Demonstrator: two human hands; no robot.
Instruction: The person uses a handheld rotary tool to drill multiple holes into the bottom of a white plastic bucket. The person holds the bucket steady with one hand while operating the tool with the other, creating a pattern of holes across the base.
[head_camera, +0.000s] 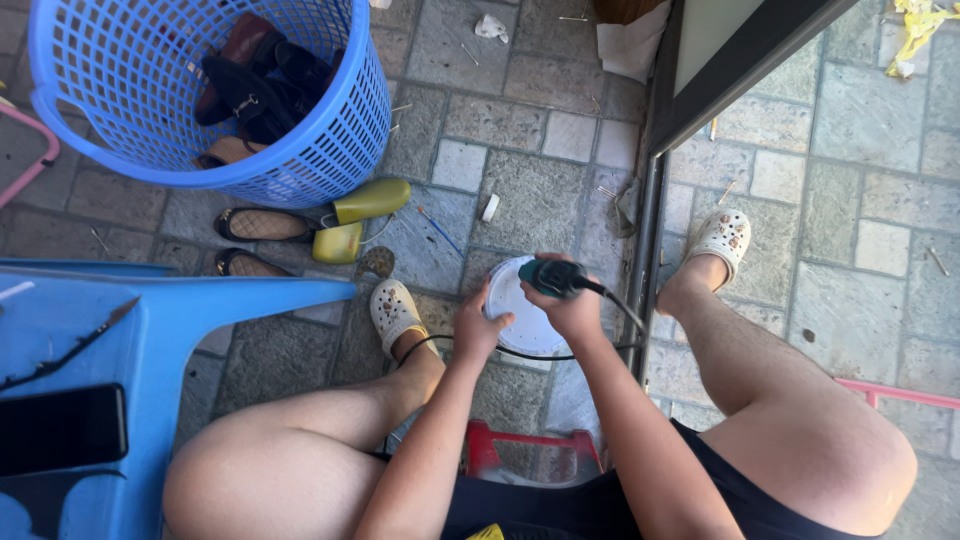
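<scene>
I sit on a low red stool (500, 447) and look down between my knees. My left hand (480, 325) grips the left edge of a round white disc-shaped object (522, 305) held above the paving. My right hand (570, 305) is closed around a dark teal corded tool (548, 277) pressed to the disc's top right. A black cable (520, 352) runs from the tool under the disc and off toward my left ankle.
A blue plastic table (150, 340) at left carries a dark phone (60, 428) and a thin black tool (70, 348). A blue laundry basket (215, 90) with shoes stands at top left. Yellow-heeled flat shoes (300, 225) lie beside it. A metal door track (645, 260) runs at right.
</scene>
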